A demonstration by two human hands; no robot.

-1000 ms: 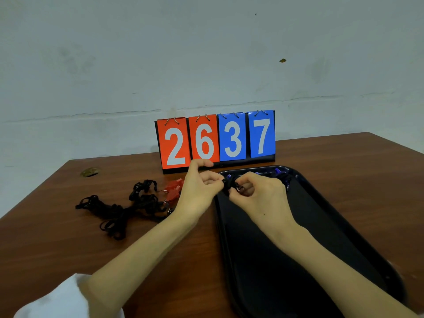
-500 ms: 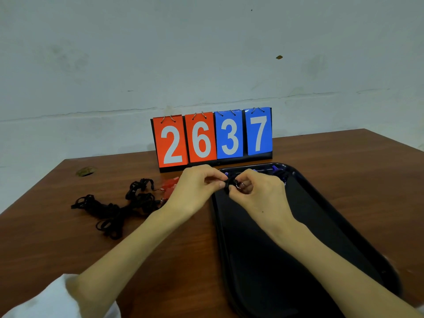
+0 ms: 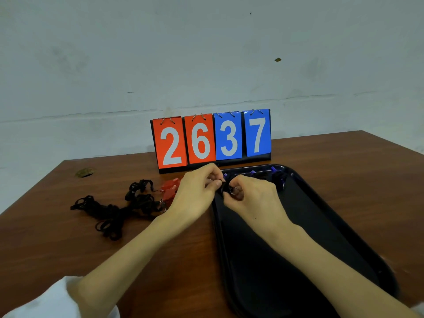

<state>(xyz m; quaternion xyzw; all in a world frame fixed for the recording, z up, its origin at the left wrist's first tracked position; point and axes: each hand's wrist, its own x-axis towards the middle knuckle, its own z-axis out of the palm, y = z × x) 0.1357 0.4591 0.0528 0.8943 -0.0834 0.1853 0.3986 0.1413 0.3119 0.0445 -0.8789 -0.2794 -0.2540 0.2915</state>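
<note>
Cord [image 3: 223, 187], black and short, with a small metal ring [image 3: 233, 190] on it, is held between the two hands just above the far left corner of the black tray [image 3: 298, 237]. The left hand [image 3: 195, 196] pinches the cord between thumb and curled fingers. The right hand [image 3: 254, 199] has its fingers curled in at the ring end and nips it there, so both hands are closed on the same piece and their fingertips nearly meet. Behind the right hand, along the tray's far rim, lie a few purple clips [image 3: 274, 169]; their exact shape is hard to tell. Left of the left hand, on the brown table [image 3: 57, 249], lie red clips [image 3: 169, 189], partly hidden by that hand, and beyond them a tangle of black cords [image 3: 114, 211]. A flip scoreboard [image 3: 211, 140] reading 2637 stands upright just behind the tray, near the table's far edge, before a pale wall [image 3: 206, 53]. A white sleeve [image 3: 41, 301] shows at the left arm.
</note>
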